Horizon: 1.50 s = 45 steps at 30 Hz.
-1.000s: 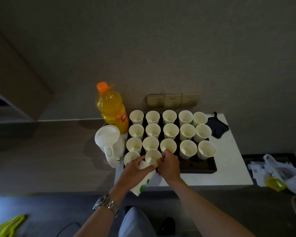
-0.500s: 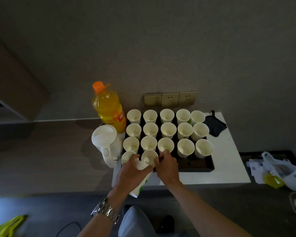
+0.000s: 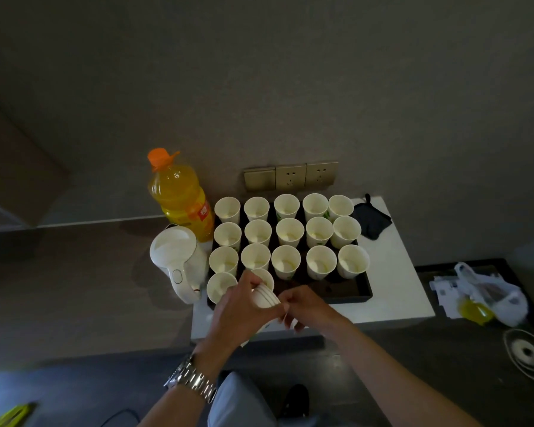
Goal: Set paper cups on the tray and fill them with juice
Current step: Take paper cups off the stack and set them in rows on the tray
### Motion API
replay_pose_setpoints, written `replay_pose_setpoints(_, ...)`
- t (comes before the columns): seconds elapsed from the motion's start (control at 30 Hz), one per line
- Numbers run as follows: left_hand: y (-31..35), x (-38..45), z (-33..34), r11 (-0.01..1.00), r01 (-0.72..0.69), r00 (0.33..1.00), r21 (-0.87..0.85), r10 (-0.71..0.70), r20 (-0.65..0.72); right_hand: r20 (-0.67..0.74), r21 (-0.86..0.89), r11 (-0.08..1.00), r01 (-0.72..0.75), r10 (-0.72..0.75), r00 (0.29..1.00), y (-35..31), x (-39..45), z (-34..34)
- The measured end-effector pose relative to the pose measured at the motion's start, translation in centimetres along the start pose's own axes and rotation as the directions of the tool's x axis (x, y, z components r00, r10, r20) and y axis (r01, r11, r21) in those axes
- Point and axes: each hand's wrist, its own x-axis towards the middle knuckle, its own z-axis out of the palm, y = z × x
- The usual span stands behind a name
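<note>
Your left hand (image 3: 239, 306) grips the ribbed-rimmed stack of paper cups (image 3: 265, 295), your right hand (image 3: 305, 306) pinches its rim, hiding the stack's base.

Left hand (image 3: 241, 306) covers most of the cup stack (image 3: 265, 298); count unclear. Right hand's (image 3: 309, 306) fingertips blurred. Bag (image 3: 490, 295) contents indistinct. Round object (image 3: 527, 352) cut by right edge.

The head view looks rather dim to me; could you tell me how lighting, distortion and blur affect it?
Head view: dim overall, brightest on the white counter and paper cups; the juice bottle glows orange. Head view: wide-angle bending leans the bottle and curves the edges. Head view: the right hand shows slight motion blur at its fingers; corners fall dark.
</note>
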Motion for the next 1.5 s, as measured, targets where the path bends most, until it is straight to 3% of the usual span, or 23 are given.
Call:
replay_pose_setpoints(0.3,0.5,-0.2,0.9,0.992,-0.124,0.990,-0.007,0.124,0.071,0.022,0.068,0.998,0.019,-0.021,1.000,1.5,-1.7,-1.6)
replay_pose_setpoints(0.63,-0.7,-0.5,1.5,0.994,-0.068,0.982,-0.086,0.082,0.168,0.070,-0.076,0.995,0.059,-0.054,0.996,1.4,-1.8,-3.2)
replay_pose_setpoints(0.73,-1.9,-0.6,1.2,0.995,-0.035,0.976,-0.089,0.053,0.211,-0.043,-0.048,0.997,0.058,-0.060,0.997,1.4,-1.7,-4.6)
replay_pose_setpoints(0.93,-3.5,-1.1,0.6,0.995,0.029,0.985,-0.093,-0.013,0.172,-0.332,0.092,0.996,-0.009,0.039,0.942,1.8,-0.7,-7.1)
replay_pose_setpoints(1.07,-3.7,-1.2,0.8,0.995,0.032,0.985,-0.095,-0.015,0.173,-0.454,0.055,0.998,0.002,0.023,0.891,2.8,0.5,-6.6)
replay_pose_setpoints(1.23,-4.1,-1.4,1.0,0.995,0.038,0.987,-0.093,-0.023,0.161,-0.595,-0.044,0.991,0.124,-0.125,0.794,3.7,1.2,-4.3)
replay_pose_setpoints(1.5,-4.0,-1.5,1.0,0.997,0.044,0.983,-0.065,-0.032,0.182,-0.639,-0.315,0.942,0.117,-0.301,0.708,4.6,2.6,-1.8)
